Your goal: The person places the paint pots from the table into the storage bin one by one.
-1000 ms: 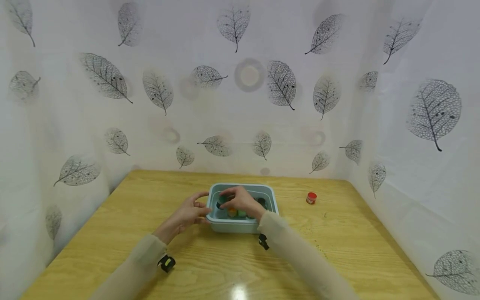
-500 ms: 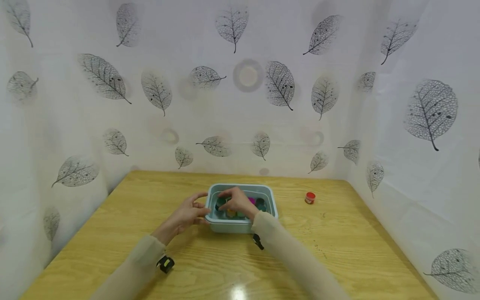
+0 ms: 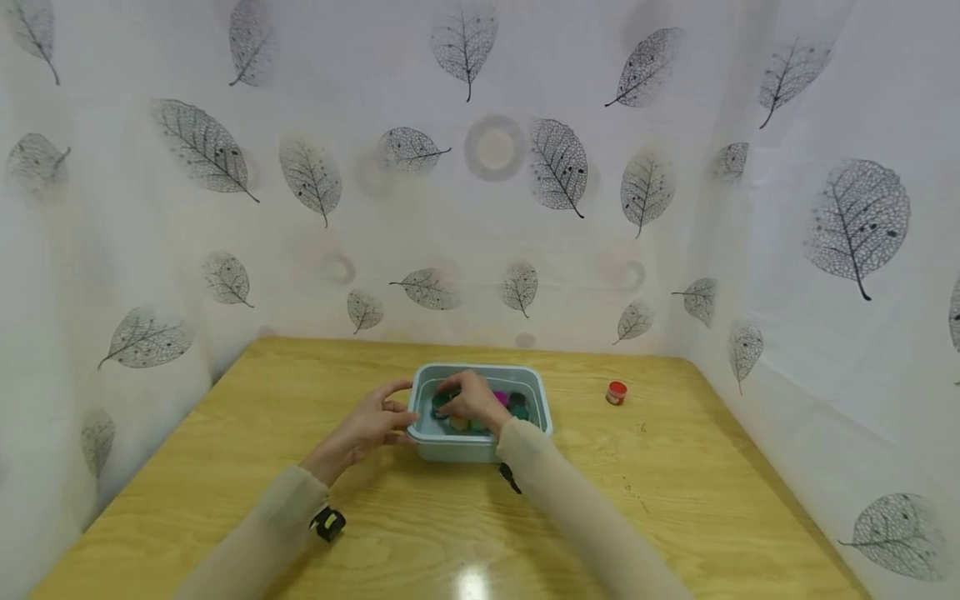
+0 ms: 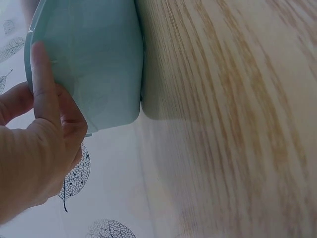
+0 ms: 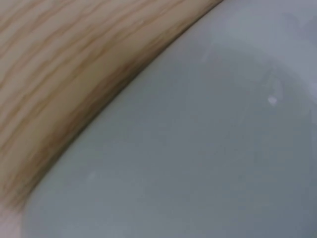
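A pale blue-green plastic tub (image 3: 456,451) stands on the wooden table. My left hand (image 3: 372,425) holds its left rim; in the left wrist view that hand (image 4: 47,134) has a finger stretched along the outer wall and others curled at the edge. Inside the tub, my right hand (image 3: 474,398) has thumb and fingers around a small dark green jar (image 3: 438,406), partly hidden by them. Beneath and beside the hand lie several small coloured things, among them a magenta one (image 3: 501,398) and a dark teal jar (image 3: 518,409). The tub's wall (image 5: 178,148) fills most of the right wrist view.
A small red-lidded jar (image 3: 617,393) stands on the table (image 3: 337,375) to the right of the tub. Small dark specks mark the tabletop near it. White curtains (image 3: 480,208) with a leaf print rise behind and along both sides.
My right hand and forearm have shifted slightly left within the tub, showing more of the magenta and teal things. The left hand keeps its hold on the rim.
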`<action>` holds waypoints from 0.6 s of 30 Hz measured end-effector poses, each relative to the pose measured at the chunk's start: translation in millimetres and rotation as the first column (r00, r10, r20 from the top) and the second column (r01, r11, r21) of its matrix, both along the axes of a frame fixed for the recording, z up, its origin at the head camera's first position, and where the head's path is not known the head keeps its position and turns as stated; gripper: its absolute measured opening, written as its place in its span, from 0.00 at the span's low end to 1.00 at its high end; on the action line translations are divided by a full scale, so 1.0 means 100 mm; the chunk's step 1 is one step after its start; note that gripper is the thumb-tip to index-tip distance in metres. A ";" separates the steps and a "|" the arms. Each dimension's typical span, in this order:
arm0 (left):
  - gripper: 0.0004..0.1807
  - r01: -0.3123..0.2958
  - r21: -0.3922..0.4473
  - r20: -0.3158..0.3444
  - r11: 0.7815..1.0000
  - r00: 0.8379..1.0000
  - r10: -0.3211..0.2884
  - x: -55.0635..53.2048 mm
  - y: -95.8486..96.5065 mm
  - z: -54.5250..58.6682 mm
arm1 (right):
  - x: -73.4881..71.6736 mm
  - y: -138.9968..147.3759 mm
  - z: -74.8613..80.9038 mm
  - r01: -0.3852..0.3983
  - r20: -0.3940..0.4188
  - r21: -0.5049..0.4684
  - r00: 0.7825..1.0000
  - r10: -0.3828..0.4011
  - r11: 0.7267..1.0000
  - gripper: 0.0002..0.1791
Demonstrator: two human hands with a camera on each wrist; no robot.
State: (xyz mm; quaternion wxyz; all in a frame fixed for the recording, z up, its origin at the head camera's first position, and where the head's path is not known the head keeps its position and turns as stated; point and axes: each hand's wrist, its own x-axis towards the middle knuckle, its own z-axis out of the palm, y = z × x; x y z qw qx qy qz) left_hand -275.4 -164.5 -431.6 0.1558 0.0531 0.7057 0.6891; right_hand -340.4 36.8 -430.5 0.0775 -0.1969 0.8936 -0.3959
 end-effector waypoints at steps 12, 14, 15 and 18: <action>0.40 0.016 -0.013 -0.002 1.000 1.000 -0.016 -0.01 0.01 0.05 | -0.01 0.01 0.02 0.085 0.007 -0.003 0.996 -0.085 0.996 0.15; 0.39 0.012 -0.012 0.001 1.000 1.000 -0.012 -0.01 0.00 0.05 | -0.02 0.01 0.01 0.094 0.004 0.001 0.996 -0.094 0.996 0.15; 0.39 0.007 -0.012 0.004 1.000 1.000 -0.007 -0.01 0.00 0.05 | -0.03 0.00 0.01 0.097 0.005 0.001 0.995 -0.097 0.995 0.14; 0.38 0.001 -0.019 0.011 1.000 1.000 -0.001 0.00 0.00 0.04 | -0.03 -0.01 0.00 0.110 0.015 0.001 0.994 -0.110 0.994 0.14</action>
